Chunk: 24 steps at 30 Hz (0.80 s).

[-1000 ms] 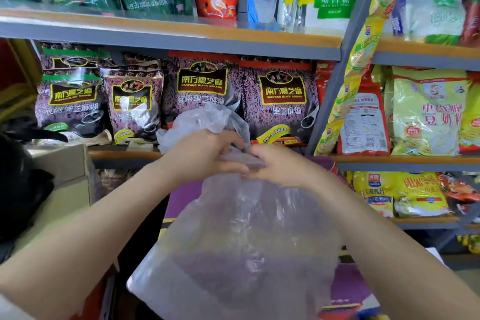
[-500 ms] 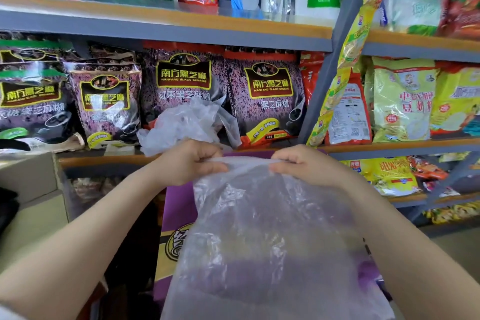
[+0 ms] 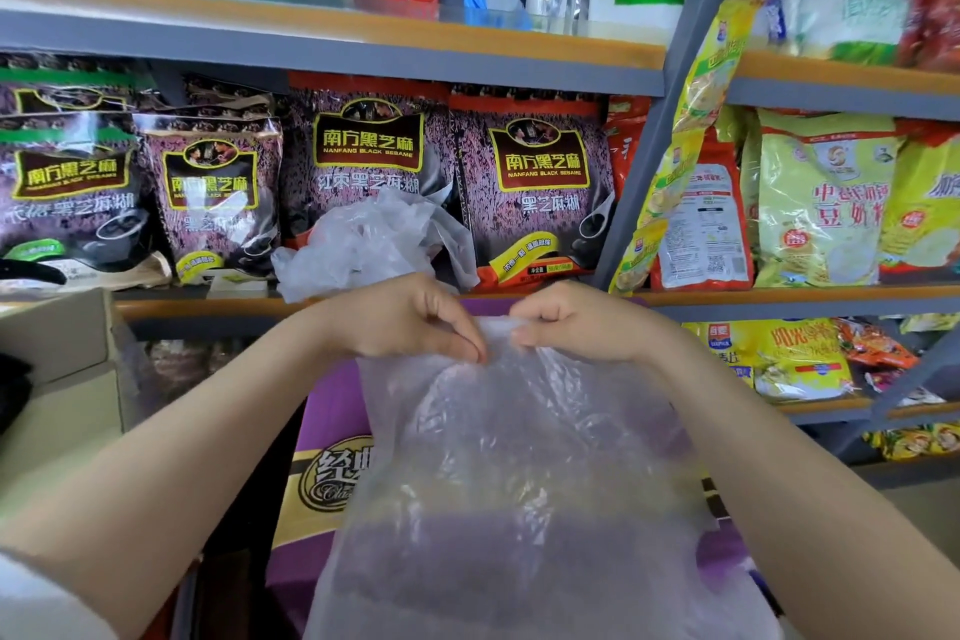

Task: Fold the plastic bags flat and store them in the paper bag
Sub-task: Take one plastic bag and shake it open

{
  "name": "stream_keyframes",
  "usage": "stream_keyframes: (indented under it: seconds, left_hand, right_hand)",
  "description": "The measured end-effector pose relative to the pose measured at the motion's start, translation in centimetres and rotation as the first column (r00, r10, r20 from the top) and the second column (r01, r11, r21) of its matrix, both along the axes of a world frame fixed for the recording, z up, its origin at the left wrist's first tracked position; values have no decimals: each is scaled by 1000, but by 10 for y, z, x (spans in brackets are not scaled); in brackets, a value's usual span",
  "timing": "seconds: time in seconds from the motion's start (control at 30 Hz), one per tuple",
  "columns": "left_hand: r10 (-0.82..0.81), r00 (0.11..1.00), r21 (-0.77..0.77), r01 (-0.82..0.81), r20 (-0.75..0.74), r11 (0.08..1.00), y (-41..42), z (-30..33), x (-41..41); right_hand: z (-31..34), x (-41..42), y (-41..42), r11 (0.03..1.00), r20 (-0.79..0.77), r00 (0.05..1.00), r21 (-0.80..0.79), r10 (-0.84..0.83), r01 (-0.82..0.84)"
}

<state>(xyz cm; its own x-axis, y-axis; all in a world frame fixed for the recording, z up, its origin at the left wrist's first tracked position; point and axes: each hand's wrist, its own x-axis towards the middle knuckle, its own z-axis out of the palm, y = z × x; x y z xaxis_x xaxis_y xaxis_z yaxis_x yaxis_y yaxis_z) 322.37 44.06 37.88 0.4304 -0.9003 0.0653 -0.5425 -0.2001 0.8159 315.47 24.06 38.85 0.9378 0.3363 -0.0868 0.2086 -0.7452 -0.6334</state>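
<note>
— Now, item by item, left to right. What sits at the far left?

— Beige cardboard box [image 3: 57,359], corner only, below the grey metal shelf [image 3: 332,42]. On the shelf: a row of purple black-sesame food packets [image 3: 213,192], upright, side by side.

— Next?

— Crumpled clear plastic bag [image 3: 374,244], loose, resting on the shelf edge in front of the purple packets, just behind the hands.

— The hands?

— Left hand [image 3: 410,322]: fingers curled, thumb and fingertips pinching the top edge of a large translucent plastic bag [image 3: 519,483]. Right hand [image 3: 576,322]: likewise curled and pinching the same top edge. The two hands nearly meet at the middle of that edge.

— And that bag's position?

— Held up in the air, hanging down from both hands, wrinkled, its lower part running out of the bottom of the view. Behind it: a purple and gold printed bag or carton [image 3: 322,473], partly seen through the plastic; which of the two, I cannot tell.

— Far right?

— Yellow-green food pouches [image 3: 826,203] on the neighbouring shelf, with a hanging strip of yellow sachets [image 3: 701,109] along the grey upright.
</note>
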Motion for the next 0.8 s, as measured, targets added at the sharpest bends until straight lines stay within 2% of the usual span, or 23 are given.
stream_keyframes:
  seconds: [0.17, 0.23, 0.27, 0.33, 0.4, 0.5, 0.57, 0.63, 0.73, 0.77, 0.8]
  left_hand:
    - [140, 988, 22, -139, -70, 990, 44, -15, 11]
    - [181, 980, 109, -172, -86, 979, 57, -16, 14]
    - [206, 979, 184, -201, -6, 962, 58, -16, 14]
    - [217, 943, 255, -281, 252, 925, 44, -12, 10]
    - [235, 899, 169, -314, 368, 934, 18, -6, 2]
    - [246, 887, 27, -278, 391, 960, -12, -6, -9]
    - [301, 888, -72, -295, 349, 953, -14, -11, -8]
    - [362, 886, -117, -342, 290, 932, -8, -16, -2]
    - [443, 869, -204, -403, 220, 892, 1, -20, 8]
    - [467, 861, -230, -421, 202, 877, 3, -21, 12]
    - [485, 853, -238, -438, 196, 867, 4, -22, 15]
  right_hand:
    - [-7, -4, -25, 999, -6, 999, 13, -42, 42]
    - [-10, -3, -27, 999, -17, 999, -15, -40, 40]
    - [-11, -1, -25, 999, -13, 999, -39, -31, 30]
    - [-12, 3, -16, 996, 13, 1000, -89, -11, 13]
    - [-11, 7, -4, 991, 81, 997, -135, 17, -6]
    - [-9, 9, 2, 998, 195, 981, -57, -24, 36]
    - [-5, 9, -7, 998, 208, 976, 1, -62, 63]
    - [-1, 6, -26, 993, 149, 987, -92, -54, 68]
    - [-6, 4, -58, 935, 108, 990, -335, -86, 118]
    - [-9, 3, -66, 930, 117, 986, -335, -122, 155]
    - [-12, 0, -73, 949, 111, 981, -257, -161, 185]
